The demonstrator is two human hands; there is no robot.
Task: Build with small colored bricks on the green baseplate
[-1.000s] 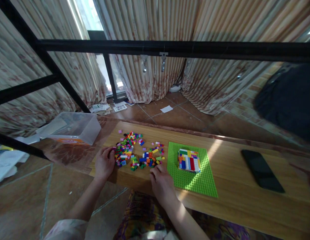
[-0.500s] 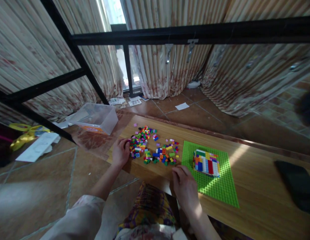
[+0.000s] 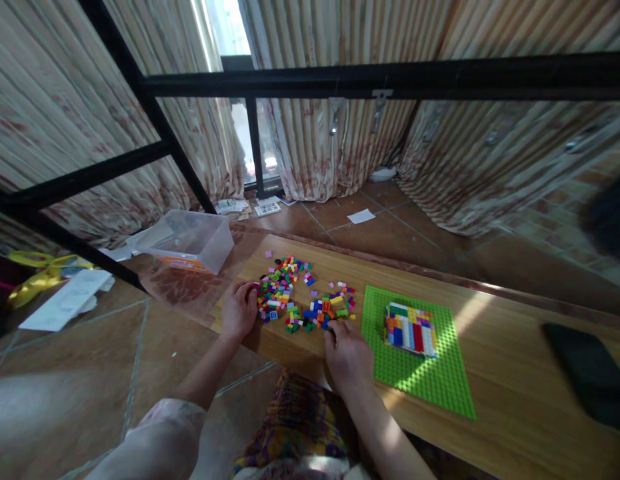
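Loose toy bricks (image 3: 276, 288) in many colours lie heaped on the left part of the wooden table. At the left edge of this heap rests my left hand (image 3: 239, 310), its fingers curled together; whatever they hold is hidden. My right hand (image 3: 349, 357) is at the near edge of a second cluster of bricks (image 3: 326, 308), fingertips bent down against it, and I cannot make out what is between them. To its right lies a green baseplate (image 3: 415, 380), carrying a low block built of coloured bricks (image 3: 411, 329) with white, red and blue strips on top.
A dark flat object (image 3: 585, 373) lies on the table (image 3: 510, 353) at the right. On the floor beyond the left end stands a clear plastic bin (image 3: 190, 240). A black metal frame (image 3: 290, 81) crosses in front of the curtains. White packaging (image 3: 65, 300) lies on the floor.
My right hand has moved left and forward, from beside the baseplate to the bricks' near edge. My left hand stays by the heap. The view has shifted slightly.
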